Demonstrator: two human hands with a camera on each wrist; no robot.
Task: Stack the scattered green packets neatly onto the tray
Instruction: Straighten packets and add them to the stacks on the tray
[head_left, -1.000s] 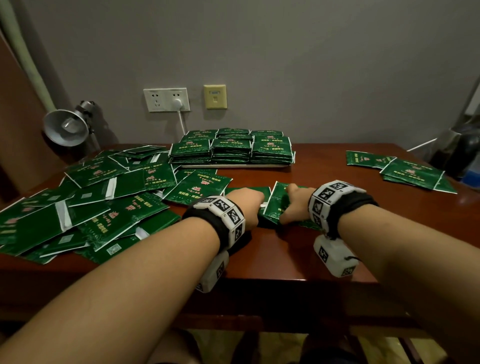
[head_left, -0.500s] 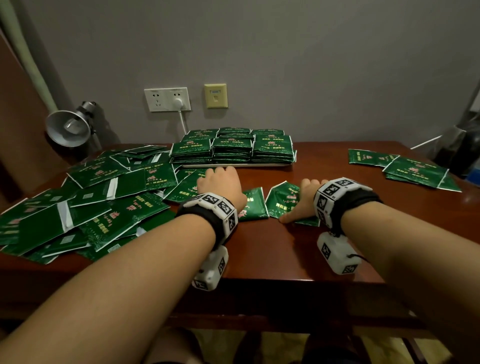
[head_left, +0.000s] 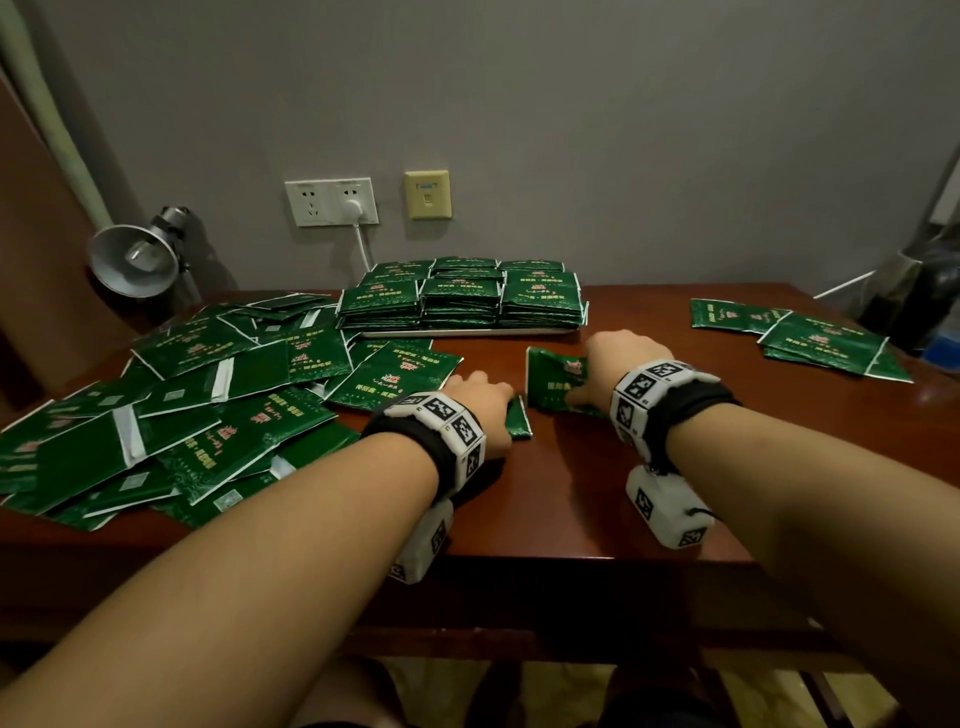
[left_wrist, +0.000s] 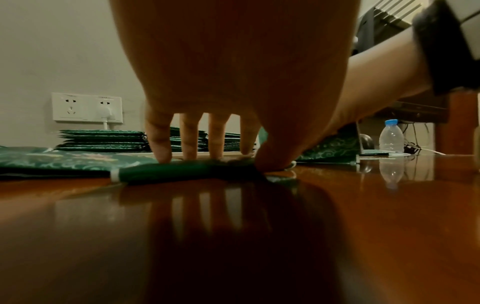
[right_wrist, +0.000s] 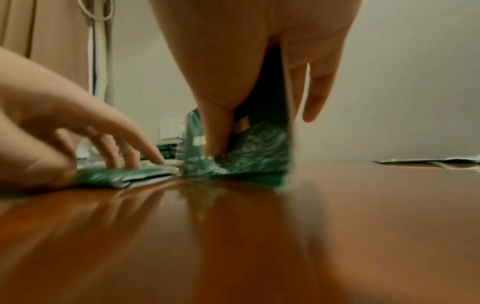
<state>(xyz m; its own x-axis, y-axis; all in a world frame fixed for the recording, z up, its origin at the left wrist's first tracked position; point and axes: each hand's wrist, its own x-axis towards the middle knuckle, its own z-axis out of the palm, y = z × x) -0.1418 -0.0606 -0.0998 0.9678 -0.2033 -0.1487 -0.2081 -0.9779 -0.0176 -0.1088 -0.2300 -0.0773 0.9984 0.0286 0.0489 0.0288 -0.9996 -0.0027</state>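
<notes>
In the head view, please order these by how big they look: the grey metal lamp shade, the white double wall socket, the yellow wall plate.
1. Grey metal lamp shade and white double wall socket: they look about alike, so I do not rank them.
2. Yellow wall plate: clearly the smallest.

Tray (head_left: 470, 332) sat at the back centre of the counter (head_left: 571, 493), close to the wall, carrying the stacked packets (head_left: 460, 296) in rows. Loose pile of packets (head_left: 171, 405) spread over the counter's left half, overlapping one another, reaching up to the tray's left front corner. A small group of packets (head_left: 810, 338) lay on the far right, well apart from the tray. Left hand (head_left: 480, 410) rested on a flat packet (head_left: 518, 423) in front of the tray; right hand (head_left: 615, 364) just to its right, on a tilted packet (head_left: 553, 382). Lamp (head_left: 137, 254) stood behind the loose pile. Wall socket (head_left: 332, 201) was behind the tray. Bottle (left_wrist: 391, 136) stood beyond the counter's right side.
</notes>
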